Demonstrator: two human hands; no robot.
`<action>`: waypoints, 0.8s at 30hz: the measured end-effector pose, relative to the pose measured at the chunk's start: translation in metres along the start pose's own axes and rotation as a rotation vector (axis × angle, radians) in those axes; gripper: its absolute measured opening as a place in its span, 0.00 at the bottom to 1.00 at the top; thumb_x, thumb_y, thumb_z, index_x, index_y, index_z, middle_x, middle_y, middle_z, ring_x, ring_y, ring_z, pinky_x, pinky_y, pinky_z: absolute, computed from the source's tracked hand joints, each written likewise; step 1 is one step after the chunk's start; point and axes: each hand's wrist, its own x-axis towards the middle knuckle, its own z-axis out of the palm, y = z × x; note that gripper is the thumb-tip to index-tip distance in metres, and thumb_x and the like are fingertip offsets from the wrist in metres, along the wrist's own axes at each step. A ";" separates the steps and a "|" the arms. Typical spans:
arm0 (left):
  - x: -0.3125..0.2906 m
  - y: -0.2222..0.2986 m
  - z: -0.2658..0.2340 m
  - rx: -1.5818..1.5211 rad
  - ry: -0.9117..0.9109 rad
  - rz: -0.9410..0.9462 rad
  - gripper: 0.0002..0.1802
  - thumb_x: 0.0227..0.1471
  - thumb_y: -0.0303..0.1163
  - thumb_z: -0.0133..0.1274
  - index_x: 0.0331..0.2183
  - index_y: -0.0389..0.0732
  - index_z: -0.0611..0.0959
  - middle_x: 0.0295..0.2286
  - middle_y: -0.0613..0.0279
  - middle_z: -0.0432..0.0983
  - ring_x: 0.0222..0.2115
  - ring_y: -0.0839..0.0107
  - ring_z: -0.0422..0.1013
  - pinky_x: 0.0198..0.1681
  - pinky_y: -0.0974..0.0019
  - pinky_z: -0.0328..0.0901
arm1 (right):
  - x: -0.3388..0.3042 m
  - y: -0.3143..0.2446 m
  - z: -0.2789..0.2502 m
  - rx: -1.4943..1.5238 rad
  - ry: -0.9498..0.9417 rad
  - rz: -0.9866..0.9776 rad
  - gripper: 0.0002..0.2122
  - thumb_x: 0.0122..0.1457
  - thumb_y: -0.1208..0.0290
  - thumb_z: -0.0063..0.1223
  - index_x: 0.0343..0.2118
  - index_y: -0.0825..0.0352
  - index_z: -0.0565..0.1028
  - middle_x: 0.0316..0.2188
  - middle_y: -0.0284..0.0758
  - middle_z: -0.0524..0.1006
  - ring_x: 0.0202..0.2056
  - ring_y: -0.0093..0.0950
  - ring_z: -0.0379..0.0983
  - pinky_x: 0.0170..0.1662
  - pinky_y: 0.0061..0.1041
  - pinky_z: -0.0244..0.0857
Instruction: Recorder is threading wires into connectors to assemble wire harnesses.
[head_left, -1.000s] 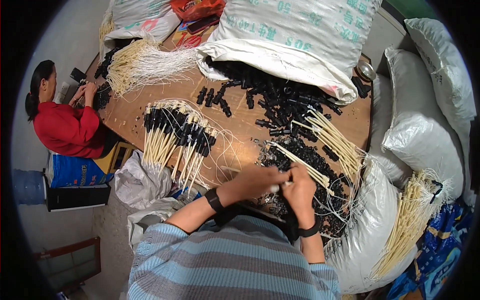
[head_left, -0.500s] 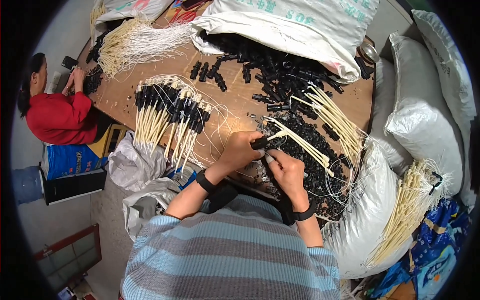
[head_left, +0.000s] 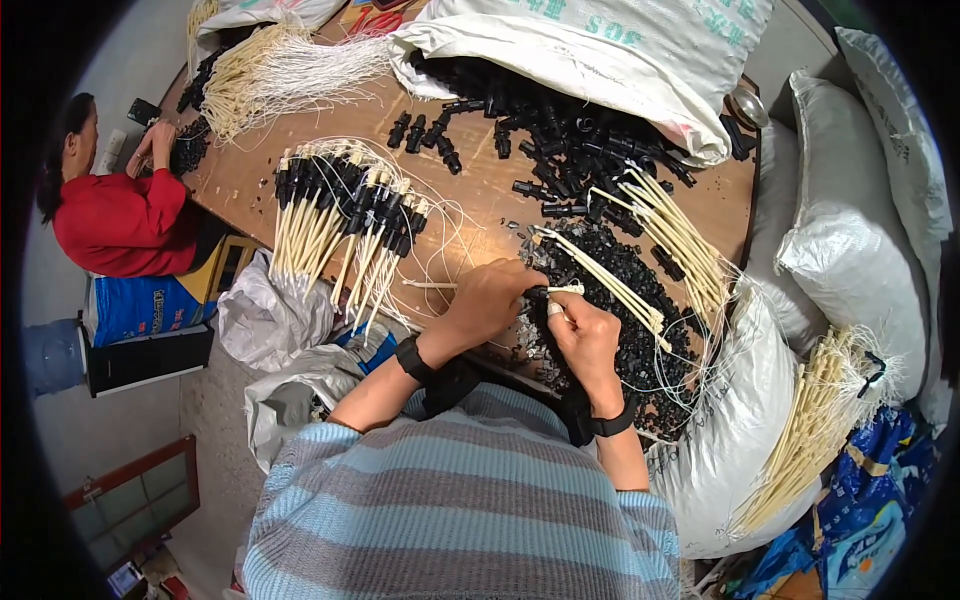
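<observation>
At the near edge of the wooden table (head_left: 480, 190), the left hand (head_left: 490, 300) and right hand (head_left: 585, 335) meet, fingers pinched on a cream cable (head_left: 565, 289) and a small black connector (head_left: 537, 293) between them. Loose black connectors (head_left: 620, 300) lie just right; finished bundles (head_left: 340, 215) lie left. A person in red (head_left: 115, 215) works at the far left.

The brown wooden tabletop (head_left: 480, 190) looks matt and worn; the small black plastic connectors (head_left: 620, 290) look dull, and the big white woven plastic sack (head_left: 600, 60) looks coarse.
</observation>
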 end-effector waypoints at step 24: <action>0.013 0.004 -0.007 -0.321 0.169 0.237 0.10 0.35 0.14 0.55 0.24 0.38 0.78 0.26 0.61 0.74 0.30 0.63 0.71 0.35 0.65 0.65 | -0.003 -0.002 0.004 0.235 -0.001 0.000 0.07 0.58 0.76 0.52 0.39 0.67 0.77 0.24 0.42 0.77 0.24 0.37 0.76 0.27 0.28 0.67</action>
